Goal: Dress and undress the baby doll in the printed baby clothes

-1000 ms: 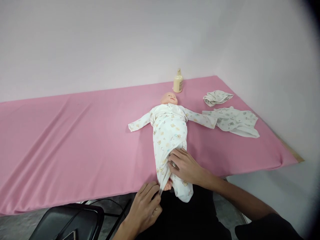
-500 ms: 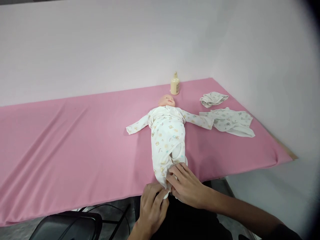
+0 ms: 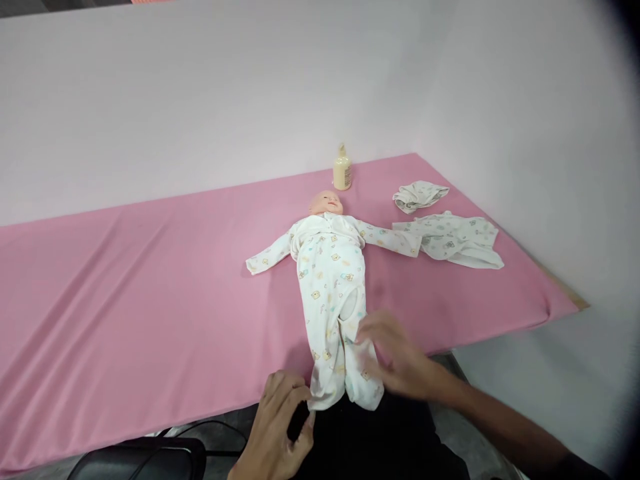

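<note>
Left hand (image 3: 275, 423) curls at one cuff (image 3: 325, 400) of the trousers (image 3: 331, 280); whether it pinches, I cannot tell. Right hand (image 3: 395, 357), blurred, fingers loosely spread, is by the other leg (image 3: 367, 395). The doll (image 3: 325, 203) wearing them lies on pink cloth (image 3: 165, 320), a bottle (image 3: 343, 175) beyond its head.

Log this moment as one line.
left hand: at pants cuff | right hand: blurred, at other pants leg | doll: on back, dressed | bottle: upright beyond doll
</note>
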A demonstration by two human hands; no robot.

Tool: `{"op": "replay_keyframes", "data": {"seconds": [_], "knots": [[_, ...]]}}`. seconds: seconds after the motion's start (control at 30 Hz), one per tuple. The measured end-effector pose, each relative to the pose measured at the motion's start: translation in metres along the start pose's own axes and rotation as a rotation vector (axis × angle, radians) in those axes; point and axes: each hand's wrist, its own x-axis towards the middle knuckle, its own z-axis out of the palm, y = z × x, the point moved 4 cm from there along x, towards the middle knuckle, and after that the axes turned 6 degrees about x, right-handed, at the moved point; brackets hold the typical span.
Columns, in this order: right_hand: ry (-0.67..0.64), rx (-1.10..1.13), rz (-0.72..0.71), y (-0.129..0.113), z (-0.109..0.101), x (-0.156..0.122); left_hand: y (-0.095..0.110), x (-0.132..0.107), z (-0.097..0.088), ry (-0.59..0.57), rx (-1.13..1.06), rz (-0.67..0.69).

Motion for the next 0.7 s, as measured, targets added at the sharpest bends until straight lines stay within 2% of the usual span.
{"op": "replay_keyframes", "data": {"seconds": [0.07,0.13,0.2,0.3,0.4,0.5,0.6,0.7], "knots": [[0.232,0.110,0.311,0.039,-0.031,0.020,0.001,0.019,-0.008,0.054,0.052,-0.021],[0.281,0.250,0.602,0.078,-0.042,0.040,0.005,0.046,-0.006,0.087,0.183,-0.041],[0.253,0.390,0.740,0.106,-0.039,0.058,0.009,0.080,0.004,0.070,0.307,-0.021],[0.208,0.399,0.719,0.123,-0.025,0.073,0.006,0.128,0.021,0.021,0.519,-0.013],[0.232,0.284,0.646,0.125,-0.019,0.074,-0.006,0.160,0.030,-0.066,0.653,0.005],[0.215,0.116,0.522,0.119,-0.021,0.076,-0.022,0.168,0.031,-0.090,0.654,-0.059],[0.169,0.002,0.390,0.108,-0.024,0.084,-0.036,0.162,0.026,-0.054,0.606,-0.221],[0.198,-0.021,0.313,0.102,-0.028,0.094,-0.042,0.156,0.018,-0.076,0.537,-0.338]]}}
